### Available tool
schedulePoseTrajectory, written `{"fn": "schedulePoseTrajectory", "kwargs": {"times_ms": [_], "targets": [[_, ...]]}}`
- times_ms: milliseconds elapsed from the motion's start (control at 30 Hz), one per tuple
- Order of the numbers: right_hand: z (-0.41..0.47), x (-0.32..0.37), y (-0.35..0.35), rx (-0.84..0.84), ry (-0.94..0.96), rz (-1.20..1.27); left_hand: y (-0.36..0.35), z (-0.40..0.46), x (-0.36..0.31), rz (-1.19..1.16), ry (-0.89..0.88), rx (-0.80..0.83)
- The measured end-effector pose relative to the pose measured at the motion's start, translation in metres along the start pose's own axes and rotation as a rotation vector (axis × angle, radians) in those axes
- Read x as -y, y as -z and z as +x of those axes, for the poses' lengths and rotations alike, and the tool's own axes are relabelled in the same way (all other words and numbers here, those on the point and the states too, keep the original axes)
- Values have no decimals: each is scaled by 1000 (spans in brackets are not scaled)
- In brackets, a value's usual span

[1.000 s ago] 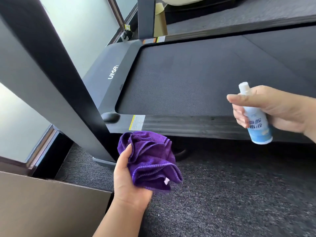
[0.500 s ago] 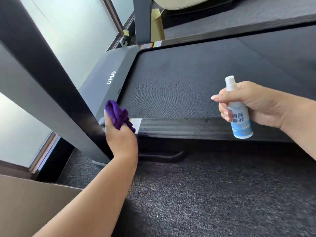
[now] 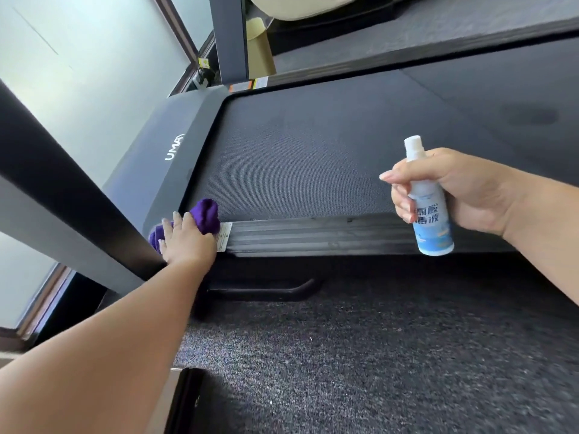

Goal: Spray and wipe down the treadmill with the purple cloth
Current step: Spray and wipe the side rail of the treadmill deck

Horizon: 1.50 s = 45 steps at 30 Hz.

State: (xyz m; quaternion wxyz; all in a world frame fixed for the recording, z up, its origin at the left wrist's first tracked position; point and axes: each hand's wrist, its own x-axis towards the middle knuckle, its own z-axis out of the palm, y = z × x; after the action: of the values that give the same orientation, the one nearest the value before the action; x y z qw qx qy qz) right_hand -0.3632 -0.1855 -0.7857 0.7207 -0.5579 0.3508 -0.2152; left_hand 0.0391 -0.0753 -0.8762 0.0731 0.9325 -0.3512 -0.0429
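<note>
My left hand (image 3: 187, 242) presses the bunched purple microfibre cloth (image 3: 205, 216) with flat fingers onto the ribbed side rail at the front corner of the dark grey treadmill (image 3: 313, 151), while my right hand (image 3: 451, 189) grips an upright white-and-blue spray bottle (image 3: 430, 214) above the rail.

"UMA" is printed in white on the treadmill's motor cover (image 3: 170, 142); the spray bottle (image 3: 430, 214) label shows Chinese characters

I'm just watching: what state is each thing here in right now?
Purple cloth: bunched, pressed on the treadmill's side rail.
Left hand: flat on the cloth.
Spray bottle: upright, off the treadmill.
Right hand: grips the bottle.
Treadmill belt: bare.
</note>
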Motion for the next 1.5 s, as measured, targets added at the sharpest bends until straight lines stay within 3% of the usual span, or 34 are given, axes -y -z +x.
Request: {"fn": "schedulePoseTrajectory", "kwargs": {"times_ms": [467,567,867,1133,1500], "targets": [[8,4,10,-40,50,58,-23,-35,-7,-110,-181,-49],[11,2,11,-32,59,2,-29,-58,-31,-133,-224,-54],[11,-6,21,-61,58,-20,-61,-167,-148,-220,-581,40],[10,-3,32,-140,71,13,-85,-216,-214,-161,-763,83],[19,-5,8,-144,47,12,-76,-174,-173,-156,-914,50]]}}
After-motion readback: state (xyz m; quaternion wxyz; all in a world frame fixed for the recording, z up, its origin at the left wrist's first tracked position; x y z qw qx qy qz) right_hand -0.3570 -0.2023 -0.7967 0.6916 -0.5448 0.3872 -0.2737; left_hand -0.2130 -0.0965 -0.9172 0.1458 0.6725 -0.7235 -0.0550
